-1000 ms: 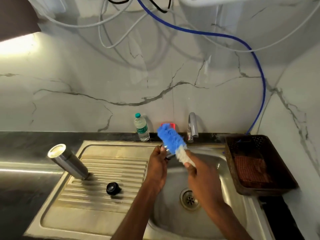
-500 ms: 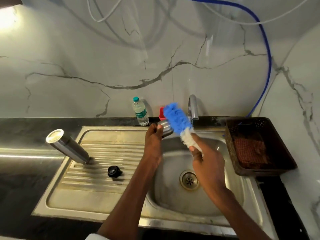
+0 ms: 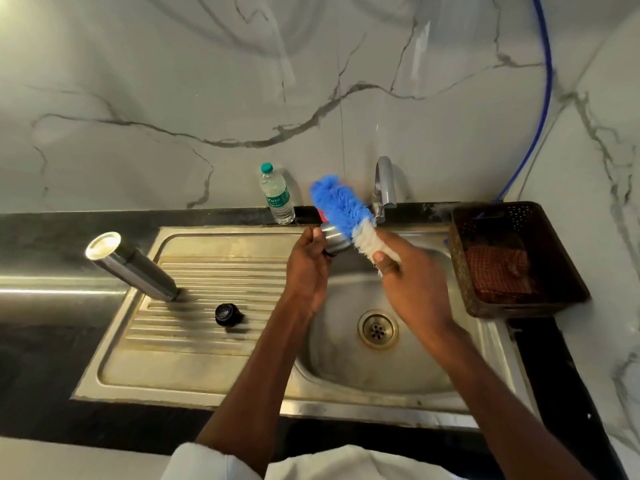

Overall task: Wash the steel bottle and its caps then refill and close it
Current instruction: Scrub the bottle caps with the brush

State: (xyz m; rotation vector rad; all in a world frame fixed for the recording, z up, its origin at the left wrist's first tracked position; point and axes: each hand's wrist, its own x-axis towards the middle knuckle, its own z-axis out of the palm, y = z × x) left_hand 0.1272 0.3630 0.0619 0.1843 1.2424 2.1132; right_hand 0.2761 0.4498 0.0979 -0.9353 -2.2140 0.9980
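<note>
Scrubbing looks to be the step in hand: the left hand (image 3: 308,261) curls its fingers round a steel cap (image 3: 334,239) above the sink's (image 3: 408,379) back rim, while the right hand (image 3: 412,275) grips the handle of a blue-and-white brush (image 3: 346,214), bristles laid against the cap. Both forearms reach forward over the basin, wrists turned inward toward each other. The steel bottle (image 3: 133,266) stands inverted on the drainboard's (image 3: 180,362) left edge, and a black cap (image 3: 227,314) sits near the drainboard's middle. Next, I'd guess, the cap wants rinsing under the tap (image 3: 384,188), which shows no water running.
</note>
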